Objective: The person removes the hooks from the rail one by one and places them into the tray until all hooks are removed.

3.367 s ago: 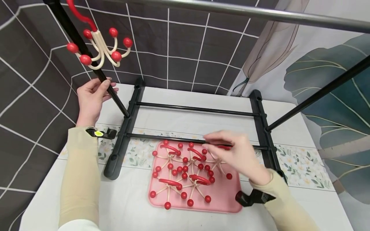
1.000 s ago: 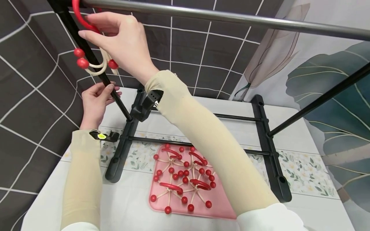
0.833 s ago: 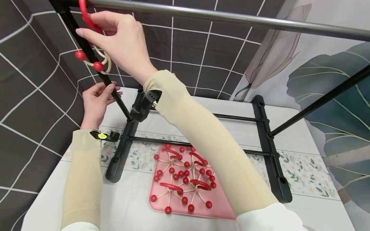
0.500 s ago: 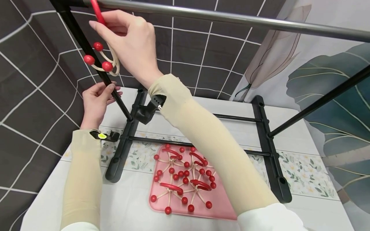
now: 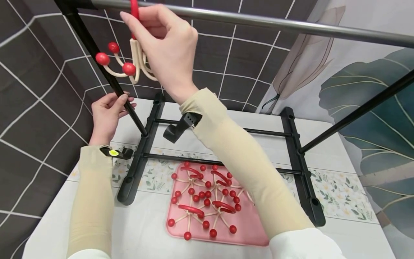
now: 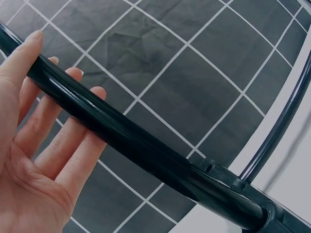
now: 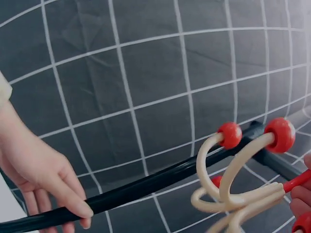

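Note:
My right hand pinches the red hook of a multi-prong hanger at the metal rail, near its left end. Cream prongs with red ball tips curve up below the fingers; my hand hides some of them. In the right wrist view the hanger's prongs show beside the fingertips at the right edge. My left hand holds the rack's black left post low down. The left wrist view shows its thumb over one side of the post and its fingers on the other.
A pink tray bears several similar red-and-cream hangers, partly under my right forearm. The black rack's base feet and crossbars stand on a white table. A dark tiled-pattern curtain hangs behind.
My right hand, earlier over the tray, has gone up to the hanger, gripped its red hook and slid it rightward along the rail, away from the left post. My left hand stays on the post.

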Motion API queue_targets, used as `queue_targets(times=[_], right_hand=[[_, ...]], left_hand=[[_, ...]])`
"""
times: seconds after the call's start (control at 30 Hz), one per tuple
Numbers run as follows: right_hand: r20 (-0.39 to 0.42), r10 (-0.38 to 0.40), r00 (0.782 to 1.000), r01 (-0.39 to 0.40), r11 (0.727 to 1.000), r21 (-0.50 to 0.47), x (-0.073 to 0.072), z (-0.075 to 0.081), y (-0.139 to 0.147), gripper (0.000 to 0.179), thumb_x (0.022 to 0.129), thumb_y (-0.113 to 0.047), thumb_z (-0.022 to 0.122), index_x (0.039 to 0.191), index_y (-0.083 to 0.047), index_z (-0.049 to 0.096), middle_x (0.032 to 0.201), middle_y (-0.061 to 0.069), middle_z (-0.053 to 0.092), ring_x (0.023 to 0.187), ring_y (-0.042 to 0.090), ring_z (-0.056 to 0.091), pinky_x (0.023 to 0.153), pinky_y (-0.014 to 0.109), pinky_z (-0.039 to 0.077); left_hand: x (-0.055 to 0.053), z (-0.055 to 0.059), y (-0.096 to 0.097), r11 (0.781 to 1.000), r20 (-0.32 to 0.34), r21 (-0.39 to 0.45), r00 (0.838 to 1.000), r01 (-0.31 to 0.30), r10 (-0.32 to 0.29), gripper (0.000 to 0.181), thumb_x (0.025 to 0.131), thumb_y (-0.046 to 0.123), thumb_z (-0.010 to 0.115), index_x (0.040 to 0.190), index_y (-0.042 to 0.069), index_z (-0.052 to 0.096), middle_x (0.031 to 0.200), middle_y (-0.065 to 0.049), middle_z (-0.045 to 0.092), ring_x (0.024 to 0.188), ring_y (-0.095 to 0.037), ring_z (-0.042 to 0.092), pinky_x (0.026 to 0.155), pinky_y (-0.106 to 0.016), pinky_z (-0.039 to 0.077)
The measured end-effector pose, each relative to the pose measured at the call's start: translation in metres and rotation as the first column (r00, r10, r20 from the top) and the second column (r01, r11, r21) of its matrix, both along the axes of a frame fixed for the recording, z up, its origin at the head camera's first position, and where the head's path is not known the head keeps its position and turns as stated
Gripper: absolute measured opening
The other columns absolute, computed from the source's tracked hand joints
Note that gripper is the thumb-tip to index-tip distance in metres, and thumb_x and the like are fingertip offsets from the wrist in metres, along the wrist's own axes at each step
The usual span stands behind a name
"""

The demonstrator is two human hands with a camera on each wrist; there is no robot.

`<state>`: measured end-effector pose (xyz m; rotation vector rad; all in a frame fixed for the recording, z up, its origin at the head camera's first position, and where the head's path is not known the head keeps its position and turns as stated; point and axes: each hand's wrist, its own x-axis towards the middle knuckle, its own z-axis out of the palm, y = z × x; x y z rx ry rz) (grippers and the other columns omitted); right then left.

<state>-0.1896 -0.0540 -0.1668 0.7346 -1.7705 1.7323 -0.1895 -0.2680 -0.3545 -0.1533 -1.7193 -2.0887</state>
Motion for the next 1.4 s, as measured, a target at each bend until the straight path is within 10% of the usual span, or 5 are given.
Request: queue_targets(times=[0.5,1.07,1.4], right_hand=[[-0.065,0.054,0.996,-0.065,0.981,-0.182,0.021,0.003,0.052,0.008,0.083,0.006,0.082,0.083,0.005,0.074,0.074,0.007,0.072,0.068,0.019,0.069,0.068,0.027,0.057],[-0.2,-0.008,0.98,0.008,1.0,-0.004,0.019,-0.062,0.119,0.014,0.086,-0.005,0.083,0.093,0.005,0.075,0.085,0.008,0.076,0.073,0.024,0.073,0.067,0.033,0.06],[-0.093,-0.051,0.994,0.059,0.994,0.089,0.041,-0.092,0.154,0.014,0.084,-0.002,0.084,0.093,0.004,0.075,0.087,0.006,0.076,0.076,0.023,0.073,0.07,0.033,0.061]], left_hand=[[-0.002,0.0,0.0,1.0,-0.007,-0.003,1.0,-0.001,0.001,0.024,0.093,0.007,0.075,0.113,-0.007,0.073,0.096,-0.012,0.075,0.081,-0.019,0.076,0.08,-0.026,0.06],[-0.001,0.001,-0.002,1.0,-0.008,0.014,1.0,0.005,-0.005,0.024,0.093,0.006,0.075,0.112,-0.008,0.072,0.098,-0.013,0.075,0.081,-0.02,0.076,0.08,-0.027,0.06],[-0.002,0.0,0.0,1.0,-0.015,0.021,1.0,0.022,-0.022,0.025,0.093,0.005,0.075,0.113,-0.009,0.071,0.097,-0.013,0.075,0.081,-0.021,0.076,0.081,-0.028,0.059]])
